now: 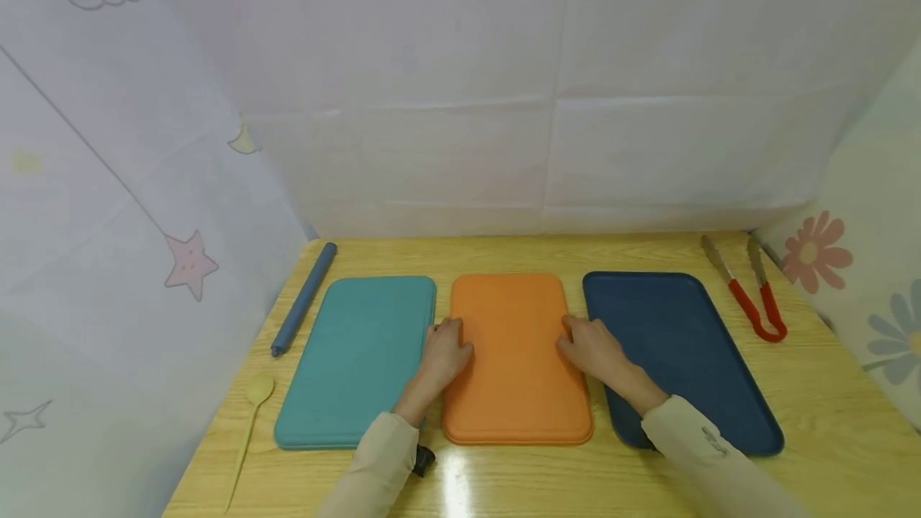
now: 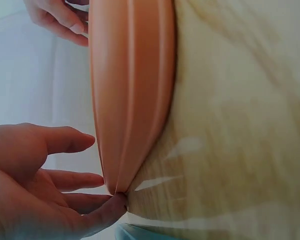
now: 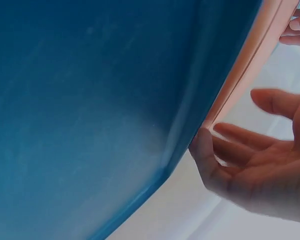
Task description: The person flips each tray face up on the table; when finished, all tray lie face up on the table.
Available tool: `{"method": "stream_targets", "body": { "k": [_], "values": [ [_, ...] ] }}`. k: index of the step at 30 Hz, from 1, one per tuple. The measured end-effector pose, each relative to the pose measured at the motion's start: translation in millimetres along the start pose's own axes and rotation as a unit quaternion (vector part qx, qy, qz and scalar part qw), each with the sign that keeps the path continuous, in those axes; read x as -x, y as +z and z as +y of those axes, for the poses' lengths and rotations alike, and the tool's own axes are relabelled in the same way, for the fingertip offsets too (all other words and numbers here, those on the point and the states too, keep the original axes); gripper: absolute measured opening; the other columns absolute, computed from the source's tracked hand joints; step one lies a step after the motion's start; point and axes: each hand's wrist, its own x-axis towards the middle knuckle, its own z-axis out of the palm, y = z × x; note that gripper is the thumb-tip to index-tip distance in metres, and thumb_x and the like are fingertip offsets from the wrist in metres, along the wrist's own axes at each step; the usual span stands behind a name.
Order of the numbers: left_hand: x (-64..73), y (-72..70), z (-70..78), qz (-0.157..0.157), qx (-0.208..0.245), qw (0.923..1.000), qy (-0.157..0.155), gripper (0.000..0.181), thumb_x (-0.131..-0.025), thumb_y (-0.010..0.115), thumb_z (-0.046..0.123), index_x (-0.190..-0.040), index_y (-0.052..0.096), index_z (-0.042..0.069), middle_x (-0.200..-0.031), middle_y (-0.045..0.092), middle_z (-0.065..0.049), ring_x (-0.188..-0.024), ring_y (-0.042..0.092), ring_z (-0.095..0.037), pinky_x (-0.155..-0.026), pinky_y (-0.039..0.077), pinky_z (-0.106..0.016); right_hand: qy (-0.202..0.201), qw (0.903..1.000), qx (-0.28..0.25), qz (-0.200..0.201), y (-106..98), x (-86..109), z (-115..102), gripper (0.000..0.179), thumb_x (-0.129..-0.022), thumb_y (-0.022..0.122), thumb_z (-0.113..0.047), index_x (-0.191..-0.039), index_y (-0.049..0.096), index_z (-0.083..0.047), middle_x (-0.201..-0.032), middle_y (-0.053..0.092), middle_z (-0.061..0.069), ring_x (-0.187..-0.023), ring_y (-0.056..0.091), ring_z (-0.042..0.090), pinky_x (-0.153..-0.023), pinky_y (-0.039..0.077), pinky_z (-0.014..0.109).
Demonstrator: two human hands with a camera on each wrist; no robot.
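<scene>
Ana: There you are, both hands at the orange tray [image 1: 516,374], which lies flat in the middle of the counter [image 1: 540,486]! Your left hand [image 1: 444,350] is at its left side, your right hand [image 1: 593,348] at its right.

Ben: And your fingers?

Ana: Loose on both sides, wrapped round nothing! On your left, a fingertip meets the orange rim, your thumb spread apart from it.

Ben: On your right, a fingertip sits where the orange rim nears the navy tray [image 1: 676,358]; which of the two it touches, I cannot tell. Your right forearm passes over the navy one.

Ana: Just beside your left hand, the teal tray [image 1: 360,358]! Farther left, a dark blue rod [image 1: 305,298] and a yellow spoon [image 1: 248,426].

Ben: And over at your far right, red-handled tongs [image 1: 748,306], arms spread.
</scene>
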Motion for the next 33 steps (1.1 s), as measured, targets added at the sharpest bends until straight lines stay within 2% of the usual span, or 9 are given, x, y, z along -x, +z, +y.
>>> {"method": "stream_targets", "body": {
  "k": [3,6,8,10,12,13,17,25,33],
  "values": [
    [-0.2,0.0,-0.6,-0.004,-0.002,1.0000,-0.002,0.044,-0.090,0.060,0.006,-0.128,0.052,-0.016,-0.128,0.052,-0.034,-0.122,0.043,-0.047,-0.101,0.032,-0.052,0.005,0.9996,-0.017,-0.024,0.6,-0.8,-1.1,0.047,-0.096,0.054,-0.017,-0.135,0.049,0.009,-0.051,0.041,0.001,-0.041,0.026,0.010,-0.042,0.027,0.025],
    [-1.3,1.3,0.2,-0.008,-0.003,1.0000,0.001,0.047,-0.089,0.061,0.006,-0.128,0.049,-0.018,-0.129,0.050,-0.036,-0.120,0.044,-0.048,-0.100,0.032,-0.052,0.006,0.9993,-0.013,-0.033,-1.3,-0.3,-0.2,0.050,-0.096,0.054,-0.018,-0.136,0.046,0.010,-0.055,0.046,0.006,-0.043,0.030,0.012,-0.044,0.031,0.028],
    [-2.9,1.9,-0.4,-0.008,-0.004,1.0000,0.003,0.049,-0.088,0.062,0.006,-0.128,0.049,-0.020,-0.129,0.050,-0.036,-0.119,0.044,-0.048,-0.099,0.033,-0.052,0.005,0.9993,-0.009,-0.036,-2.7,-0.3,0.6,0.051,-0.095,0.054,-0.018,-0.136,0.045,0.011,-0.069,0.059,0.015,-0.051,0.042,0.014,-0.051,0.041,0.032],
    [-4.2,1.5,-1.3,-0.011,0.000,0.9999,-0.001,0.052,-0.087,0.064,0.007,-0.128,0.048,-0.020,-0.130,0.049,-0.036,-0.119,0.043,-0.049,-0.099,0.035,-0.052,0.004,0.9989,-0.014,-0.045,-3.9,-0.3,1.4,0.053,-0.095,0.054,-0.018,-0.138,0.043,0.013,-0.085,0.063,0.023,-0.058,0.052,0.022,-0.064,0.048,0.038],
    [-4.7,0.5,-2.1,-0.018,0.007,0.9998,-0.008,0.054,-0.087,0.066,0.008,-0.129,0.048,-0.019,-0.132,0.048,-0.037,-0.119,0.041,-0.049,-0.099,0.036,-0.052,0.008,0.9982,-0.025,-0.053,-4.3,-0.4,2.3,0.056,-0.096,0.053,-0.019,-0.139,0.040,0.014,-0.111,0.061,0.029,-0.083,0.062,0.032,-0.081,0.049,0.044],
    [-4.6,-0.5,-2.2,-0.022,0.009,0.9996,-0.012,0.055,-0.087,0.067,0.009,-0.130,0.047,-0.018,-0.133,0.047,-0.036,-0.120,0.040,-0.050,-0.099,0.037,-0.052,0.013,0.9977,-0.032,-0.058,-4.1,-0.4,2.7,0.057,-0.096,0.053,-0.019,-0.140,0.038,0.014,-0.121,0.057,0.031,-0.097,0.062,0.037,-0.088,0.047,0.047],
    [-2.4,-4.3,-2.4,-0.042,0.020,0.9985,-0.028,0.059,-0.088,0.068,0.010,-0.135,0.044,-0.016,-0.138,0.042,-0.036,-0.122,0.036,-0.049,-0.100,0.036,-0.053,0.037,0.9940,-0.069,-0.076,-0.9,-2.0,3.5,0.060,-0.098,0.051,-0.021,-0.144,0.032,0.013,-0.141,0.041,0.032,-0.128,0.042,0.045,-0.098,0.041,0.053],
    [2.7,-2.0,0.8,-0.060,0.035,0.9969,-0.036,0.060,-0.092,0.062,0.010,-0.140,0.036,-0.016,-0.146,0.030,-0.037,-0.129,0.028,-0.049,-0.101,0.035,-0.053,0.081,0.9870,-0.108,-0.086,1.0,-0.8,5.0,0.060,-0.099,0.049,-0.023,-0.147,0.031,0.007,-0.146,0.036,0.029,-0.133,0.036,0.045,-0.101,0.038,0.055],
    [1.5,2.5,-2.6,-0.050,0.058,0.9962,-0.041,0.067,-0.092,0.064,0.015,-0.141,0.032,-0.017,-0.147,0.026,-0.037,-0.130,0.026,-0.048,-0.100,0.035,-0.054,0.075,0.9868,-0.139,-0.033,-0.6,-4.9,5.8,0.056,-0.095,0.053,-0.016,-0.145,0.038,0.005,-0.142,0.045,0.025,-0.128,0.045,0.041,-0.096,0.044,0.051]
  ]
}}
